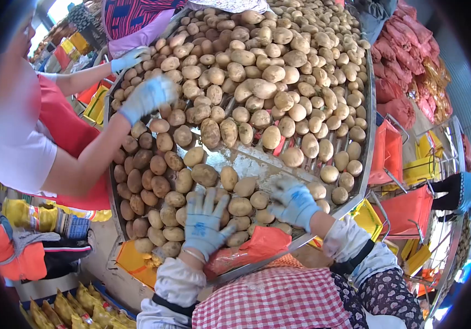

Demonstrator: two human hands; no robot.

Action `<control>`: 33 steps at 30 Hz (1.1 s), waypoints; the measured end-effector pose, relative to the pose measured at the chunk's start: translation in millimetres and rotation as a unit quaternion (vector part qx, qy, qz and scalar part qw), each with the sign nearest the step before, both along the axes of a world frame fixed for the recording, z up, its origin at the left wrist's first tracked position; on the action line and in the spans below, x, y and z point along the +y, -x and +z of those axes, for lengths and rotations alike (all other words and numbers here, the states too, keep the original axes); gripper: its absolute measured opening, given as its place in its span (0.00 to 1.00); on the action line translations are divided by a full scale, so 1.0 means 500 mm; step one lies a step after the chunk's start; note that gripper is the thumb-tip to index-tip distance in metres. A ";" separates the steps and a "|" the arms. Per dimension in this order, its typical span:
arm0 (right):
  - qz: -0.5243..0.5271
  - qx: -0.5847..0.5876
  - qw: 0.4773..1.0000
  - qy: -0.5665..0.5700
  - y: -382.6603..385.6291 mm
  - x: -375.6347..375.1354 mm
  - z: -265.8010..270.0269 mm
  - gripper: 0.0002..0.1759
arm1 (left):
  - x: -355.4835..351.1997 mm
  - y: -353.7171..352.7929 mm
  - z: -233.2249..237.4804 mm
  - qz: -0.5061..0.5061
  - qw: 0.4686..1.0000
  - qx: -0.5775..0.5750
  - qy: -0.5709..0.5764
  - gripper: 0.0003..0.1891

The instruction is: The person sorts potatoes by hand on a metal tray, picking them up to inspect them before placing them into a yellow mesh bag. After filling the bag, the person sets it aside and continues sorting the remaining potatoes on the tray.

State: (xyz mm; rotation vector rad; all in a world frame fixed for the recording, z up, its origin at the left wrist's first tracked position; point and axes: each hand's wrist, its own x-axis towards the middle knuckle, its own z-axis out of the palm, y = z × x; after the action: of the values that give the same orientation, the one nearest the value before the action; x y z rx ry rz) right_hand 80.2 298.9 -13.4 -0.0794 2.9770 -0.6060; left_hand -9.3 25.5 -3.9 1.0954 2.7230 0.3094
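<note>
Item: potatoes, loose, brown to pale yellow, heaped over a metal table. They lie thickest toward its far edge and along its left edge, with a bare patch near the middle.

Left hand: gloved, fingers spread, palm flat on the potatoes at the near edge.

Right hand: gloved, curled over potatoes at the near edge and apart from the left. I cannot tell whether it grips one.

Co-worker: stands at the left edge in a red apron, one gloved hand on the heap.

Also present: an orange bag against the near edge, red crates beyond the right edge, and red sacks past the far right corner.

Handling note: in my judgement this goes best with a light touch. Roll each potato to see every side, and do not press down, to avoid bruising.

Writing: the gloves carry a blue print that is too blurred to read. No brand or label is legible elsewhere.
</note>
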 end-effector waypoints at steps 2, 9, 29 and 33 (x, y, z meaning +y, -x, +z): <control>0.016 -0.058 0.996 -0.059 0.015 -0.017 0.004 0.29 | -0.008 0.012 -0.028 0.002 0.999 0.036 -0.002 0.42; 0.026 -0.137 0.989 -0.054 0.082 -0.051 0.021 0.41 | -0.141 0.027 -0.008 0.158 0.976 0.125 -0.080 0.25; 0.087 -0.239 0.958 -0.130 0.173 -0.096 0.018 0.27 | -0.023 -0.036 0.016 0.125 0.947 0.048 -0.292 0.26; 0.015 -0.317 0.944 -0.096 0.174 -0.105 0.031 0.24 | 0.069 -0.012 -0.029 0.056 0.989 0.044 -0.130 0.39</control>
State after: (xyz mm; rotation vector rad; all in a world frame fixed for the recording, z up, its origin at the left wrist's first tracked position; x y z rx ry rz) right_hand -6.6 246.5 2.2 0.0737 2.3819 -0.2614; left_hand -3.2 59.9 -18.7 1.0406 2.8898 0.6664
